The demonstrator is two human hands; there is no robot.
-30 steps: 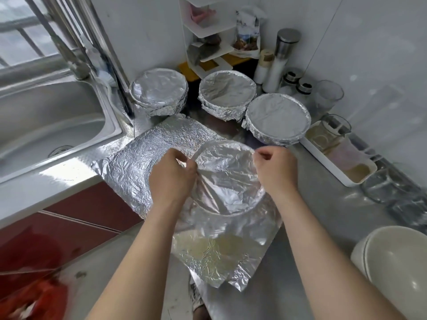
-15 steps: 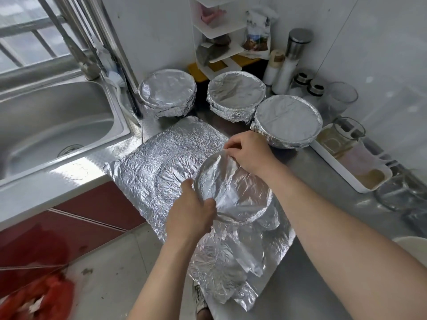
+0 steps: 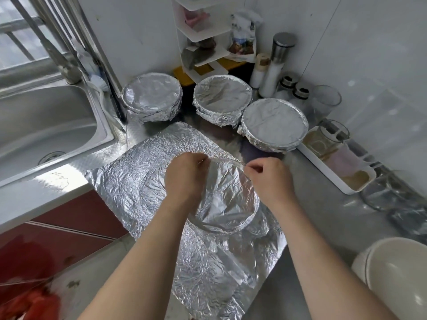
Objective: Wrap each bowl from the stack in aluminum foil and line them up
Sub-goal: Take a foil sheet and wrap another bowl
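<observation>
**Head view: fourth bowl, crimping foil at the far rim**

I've got both hands up at the far edge of the bowl (image 3: pixel 242 221) in the middle of the bench (image 3: pixel 323 218). The left hand (image 3: pixel 184 176) has its fingers curled in and pinches the foil (image 3: pixel 221 192) at the far-left rim. The right hand (image 3: pixel 270 179) does the same at the far-right rim, thumb and forefinger nipped together. Neither hand holds anything else.

The bowl sits on a flat sheet (image 3: pixel 129 185) that spreads left toward the sink (image 3: pixel 46 121) and hangs over the front edge of the bench. Its top is covered but wrinkled, and the foil on the near side lies loose and bunched, not tucked.

Three wrapped bowls (image 3: pixel 223 94) stand in a rough row behind it, close to the wall and tight-looking. The plain stack (image 3: pixel 397 276) is at my lower right, well apart, so more bowls are left to do.

My read: mid-wrap on this bowl, folding the edge down over the lip. The next move calls for working round the rim with small pinches, then pressing the loose near side under. Pulling too hard could tear the foil. After that the bowl joins the row, probably beside the rightmost one, near the white tray (image 3: pixel 342 181).
</observation>
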